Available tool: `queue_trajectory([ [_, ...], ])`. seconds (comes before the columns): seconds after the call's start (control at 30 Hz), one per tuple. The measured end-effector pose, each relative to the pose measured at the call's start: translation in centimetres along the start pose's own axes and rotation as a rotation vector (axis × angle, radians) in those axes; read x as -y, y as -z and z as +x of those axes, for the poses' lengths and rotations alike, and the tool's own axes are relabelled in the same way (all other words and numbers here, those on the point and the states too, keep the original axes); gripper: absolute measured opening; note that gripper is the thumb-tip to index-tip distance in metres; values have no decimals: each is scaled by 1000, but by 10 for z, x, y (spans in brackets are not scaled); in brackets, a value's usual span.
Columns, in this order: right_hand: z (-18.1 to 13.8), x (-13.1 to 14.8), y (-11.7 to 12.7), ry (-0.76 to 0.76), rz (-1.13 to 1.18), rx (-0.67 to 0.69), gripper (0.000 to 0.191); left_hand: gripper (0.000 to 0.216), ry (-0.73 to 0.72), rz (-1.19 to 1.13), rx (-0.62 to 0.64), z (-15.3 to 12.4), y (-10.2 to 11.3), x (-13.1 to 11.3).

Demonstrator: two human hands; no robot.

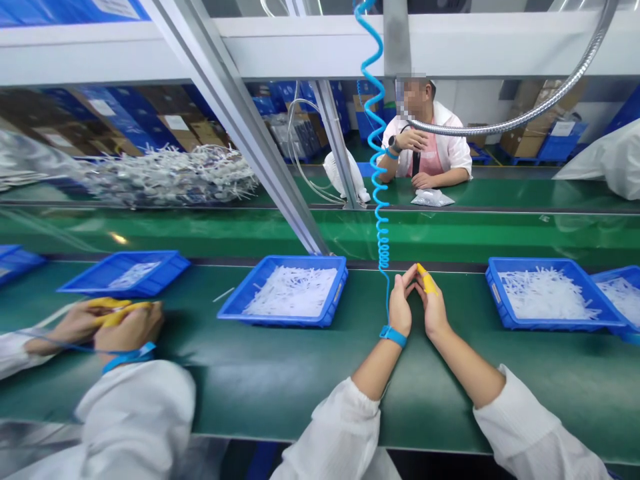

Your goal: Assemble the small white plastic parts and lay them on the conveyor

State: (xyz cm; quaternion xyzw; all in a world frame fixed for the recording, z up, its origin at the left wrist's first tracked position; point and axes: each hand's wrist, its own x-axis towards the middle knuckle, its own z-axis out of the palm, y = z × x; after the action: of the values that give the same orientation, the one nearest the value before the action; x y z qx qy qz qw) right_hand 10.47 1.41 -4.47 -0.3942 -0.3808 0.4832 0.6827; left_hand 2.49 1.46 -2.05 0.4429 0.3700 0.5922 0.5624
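Observation:
Above the green work surface (310,380), my left hand (401,310) and my right hand (434,308) come together at the fingertips. A blue strap (393,335) circles my left wrist. Yellow finger covers (428,280) sit on fingers of my right hand. Both hands look closed in a pinch at the tips; whatever lies between them, if anything, is too small or hidden to make out. To the left of my hands is a blue tray (280,320) of thin white strips (293,291); another blue tray (555,324) with similar strips (547,293) lies to the right.
A coiled blue cord (383,233) hangs down to my left wrist strap. At left, a co-worker's hands (125,327) with yellow finger covers work near another blue tray (165,273). Beyond the divider, a person (450,147) sits by a small bag (433,198). A metal post (250,133) slants across.

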Motion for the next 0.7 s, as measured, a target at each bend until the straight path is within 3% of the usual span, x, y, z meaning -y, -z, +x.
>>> queue_trajectory([
  [0.5, -9, 7, 3, -42, -97, 29, 60, 66, 17, -1, -23, -7, -1, -5],
  [0.7, -12, 15, -7, 35, -198, 31, 57, 68, 20, -41, -2, -3, 1, -4],
])
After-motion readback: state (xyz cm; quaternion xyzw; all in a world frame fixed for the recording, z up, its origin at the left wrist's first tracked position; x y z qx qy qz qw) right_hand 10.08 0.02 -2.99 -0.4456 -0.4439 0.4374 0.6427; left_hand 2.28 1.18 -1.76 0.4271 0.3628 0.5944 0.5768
